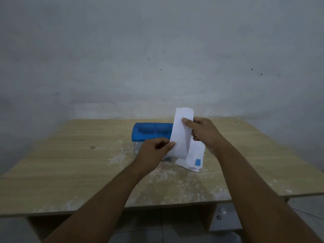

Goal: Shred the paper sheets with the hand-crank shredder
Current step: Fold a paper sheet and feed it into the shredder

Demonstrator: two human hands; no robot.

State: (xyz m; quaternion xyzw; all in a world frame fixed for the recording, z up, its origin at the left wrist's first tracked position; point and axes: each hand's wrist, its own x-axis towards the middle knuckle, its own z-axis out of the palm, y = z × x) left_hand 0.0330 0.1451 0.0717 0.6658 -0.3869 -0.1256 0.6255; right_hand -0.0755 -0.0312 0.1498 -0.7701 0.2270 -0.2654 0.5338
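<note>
A blue-topped hand-crank shredder (151, 131) with a clear bin beneath stands at the middle back of the wooden table (70, 163). In front of its right end I hold a white folded paper sheet (182, 135) upright in the air. My left hand (154, 151) pinches its lower left edge. My right hand (204, 132) pinches its upper right edge with the thumb on the front. More paper sheets (194, 158), one with a blue patch, lie on the table under my right hand. The crank is hidden.
The table top is worn and whitish in the middle, with its front edge (157, 205) near me. A grey wall (157, 58) rises right behind the table. Tiled floor shows below the front edge.
</note>
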